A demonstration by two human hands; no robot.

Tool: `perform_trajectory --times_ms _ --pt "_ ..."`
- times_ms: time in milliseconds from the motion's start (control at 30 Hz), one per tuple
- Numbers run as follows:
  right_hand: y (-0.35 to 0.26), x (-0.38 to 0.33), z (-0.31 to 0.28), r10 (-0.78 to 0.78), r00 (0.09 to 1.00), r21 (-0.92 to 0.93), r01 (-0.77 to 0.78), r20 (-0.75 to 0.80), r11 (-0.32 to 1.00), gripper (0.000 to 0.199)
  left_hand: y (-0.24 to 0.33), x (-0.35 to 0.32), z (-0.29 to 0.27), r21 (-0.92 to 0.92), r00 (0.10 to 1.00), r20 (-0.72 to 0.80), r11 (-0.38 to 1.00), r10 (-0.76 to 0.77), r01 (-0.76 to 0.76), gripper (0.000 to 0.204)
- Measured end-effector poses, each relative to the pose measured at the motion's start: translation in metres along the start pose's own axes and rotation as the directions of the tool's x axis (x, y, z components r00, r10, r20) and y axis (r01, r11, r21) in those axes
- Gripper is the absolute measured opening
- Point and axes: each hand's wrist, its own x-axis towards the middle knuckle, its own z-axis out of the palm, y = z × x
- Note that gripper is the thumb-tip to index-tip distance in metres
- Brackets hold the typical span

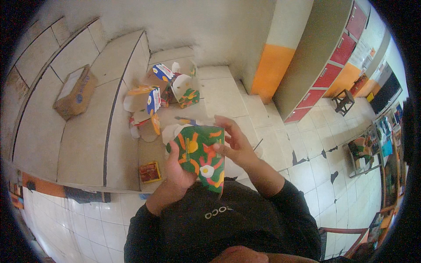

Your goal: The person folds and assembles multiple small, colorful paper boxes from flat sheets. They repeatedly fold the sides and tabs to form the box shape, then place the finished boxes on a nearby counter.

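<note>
Your half-curled hands, left hand and right hand, grip a green carton from opposite sides by the worktop's near edge. A red-yellow packet lies near that edge; open cartons crowd the far end, tiles stretching rightward.

Soft, hazy light gleams on the tiled floor, bowed near the rim.
</note>
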Motion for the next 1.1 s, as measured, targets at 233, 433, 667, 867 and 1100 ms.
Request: perform_trajectory --times_ms 233,433,667,867,1100 --pt "0.038 -0.03 0.007 -0.391 0.893 -0.424 0.273 -0.221 0.864 0.059 -0.034 -0.032 -0.051 0.87 0.937 0.188 0.493 -0.295 -0.02 0.049" --pt "0.013 -0.033 0.008 -0.566 0.793 -0.73 0.522 0.225 0.442 0.045 -0.026 -0.025 -0.027 0.918 0.995 0.088 0.392 -0.055 -0.059 0.023" --pt "-0.029 -0.026 -0.002 -0.371 0.845 -0.808 0.502 0.384 0.307 0.047 -0.006 -0.026 -0.024 0.96 1.0 -0.002 0.281 0.012 -0.001 0.021" --pt "-0.027 -0.028 0.0 -0.422 0.823 -0.717 0.55 0.379 0.429 0.03 -0.008 -0.027 -0.024 0.962 0.989 0.113 0.238 0.097 -0.134 0.021" --pt "-0.027 -0.026 -0.023 -0.536 0.758 -0.708 0.605 0.372 0.363 0.018 -0.012 -0.012 -0.062 0.485 0.735 -0.023 0.65 0.678 -0.585 0.044"
